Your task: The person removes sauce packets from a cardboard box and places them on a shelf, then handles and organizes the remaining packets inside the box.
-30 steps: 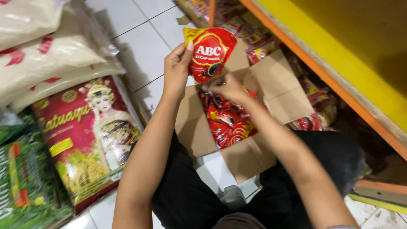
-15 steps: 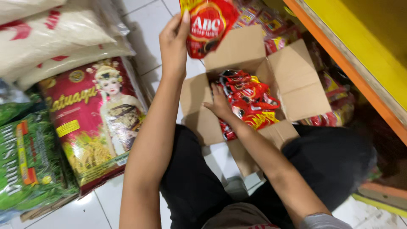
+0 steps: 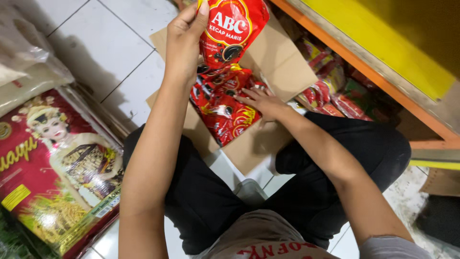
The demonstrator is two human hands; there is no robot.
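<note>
The left hand (image 3: 184,36) holds a red pouch (image 3: 232,29) above the box (image 3: 278,62), its grip closed on the pouch's left edge, thumb in front and fingers wrapped behind. The pouch hangs upright over the far half of the box, its lower end just above the pouches (image 3: 225,108) that lie packed inside.

The right hand (image 3: 261,101) is down in the box with its grip loosely spread, fingers flat on the top pouches; it touches them but closes on none.

The box stands open on the white tiled floor (image 3: 110,43) between the person's knees, flaps folded outward. Right of the box, a low shelf (image 3: 364,62) with an orange edge holds more red packets (image 3: 330,96) beneath it. Left of the box, well apart, a large red rice sack (image 3: 52,168) lies on the floor, with pale sacks (image 3: 24,72) beyond it.

Compared with half a second ago, the raised pouch sits a little lower and nearer the box, still in the same left-hand hold. The right hand has moved from the near edge of the heap toward the middle of the box, its fingers now laid flatter on the pouches.
</note>
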